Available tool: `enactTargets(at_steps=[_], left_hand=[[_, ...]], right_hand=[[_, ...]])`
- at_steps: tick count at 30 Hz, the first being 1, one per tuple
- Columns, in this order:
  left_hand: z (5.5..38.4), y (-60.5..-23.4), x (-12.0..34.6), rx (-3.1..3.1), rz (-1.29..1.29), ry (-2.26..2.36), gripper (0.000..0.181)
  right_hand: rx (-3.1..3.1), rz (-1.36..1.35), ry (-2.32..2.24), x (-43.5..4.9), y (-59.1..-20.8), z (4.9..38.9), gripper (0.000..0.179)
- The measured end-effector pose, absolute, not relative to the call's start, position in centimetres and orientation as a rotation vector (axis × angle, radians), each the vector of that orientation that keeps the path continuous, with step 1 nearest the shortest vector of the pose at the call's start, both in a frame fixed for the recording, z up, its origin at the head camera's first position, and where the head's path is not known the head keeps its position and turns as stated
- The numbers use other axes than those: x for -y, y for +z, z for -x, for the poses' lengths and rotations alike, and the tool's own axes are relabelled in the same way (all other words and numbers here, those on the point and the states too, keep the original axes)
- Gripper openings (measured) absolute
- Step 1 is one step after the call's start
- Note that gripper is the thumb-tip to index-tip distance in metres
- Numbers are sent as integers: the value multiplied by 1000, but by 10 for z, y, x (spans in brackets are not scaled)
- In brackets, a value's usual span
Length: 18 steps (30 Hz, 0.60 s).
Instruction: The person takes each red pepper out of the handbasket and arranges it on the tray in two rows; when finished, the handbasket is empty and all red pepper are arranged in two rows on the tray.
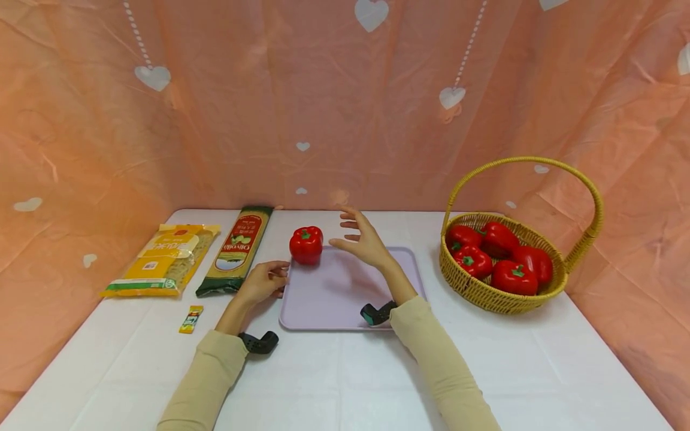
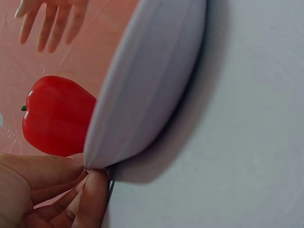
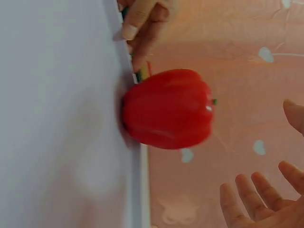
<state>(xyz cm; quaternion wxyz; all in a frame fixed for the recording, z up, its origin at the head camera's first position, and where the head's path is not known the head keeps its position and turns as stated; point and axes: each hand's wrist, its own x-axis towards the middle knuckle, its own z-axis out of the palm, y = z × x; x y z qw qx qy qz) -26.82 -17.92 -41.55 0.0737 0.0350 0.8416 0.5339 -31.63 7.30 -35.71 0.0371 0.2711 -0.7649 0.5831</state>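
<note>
A red bell pepper (image 1: 306,245) stands upright at the far left corner of a lilac tray (image 1: 345,296), its green stem on top. My left hand (image 1: 264,281) is at the tray's left side; the left wrist view has its thumb and fingers (image 2: 92,190) pinching the rim close to the pepper. Above the tray, to the right of the pepper, my right hand (image 1: 366,239) is held in the air with fingers spread. Nothing is in it, and in the right wrist view a gap separates its fingers (image 3: 256,194) from the pepper (image 3: 168,109).
On the right stands a wicker basket (image 1: 474,299) with a tall handle, holding several red peppers (image 1: 514,277). To the left lie a green-and-gold Olivoilà packet (image 1: 237,248), a yellow noodle bag (image 1: 162,260) and a small yellow sachet (image 1: 191,319). A pink curtain hangs behind the white table.
</note>
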Motion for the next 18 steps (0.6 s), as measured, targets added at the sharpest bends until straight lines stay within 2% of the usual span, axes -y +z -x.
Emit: enactTargets(at_steps=[9, 18], left_hand=[[270, -418, 179, -2527, -46, 1583, 41], [271, -419, 180, -2523, -102, 1605, 41]], right_hand=[[2322, -917, 1682, -111, -320, 285, 69], [2271, -902, 1627, -157, -300, 273, 67]])
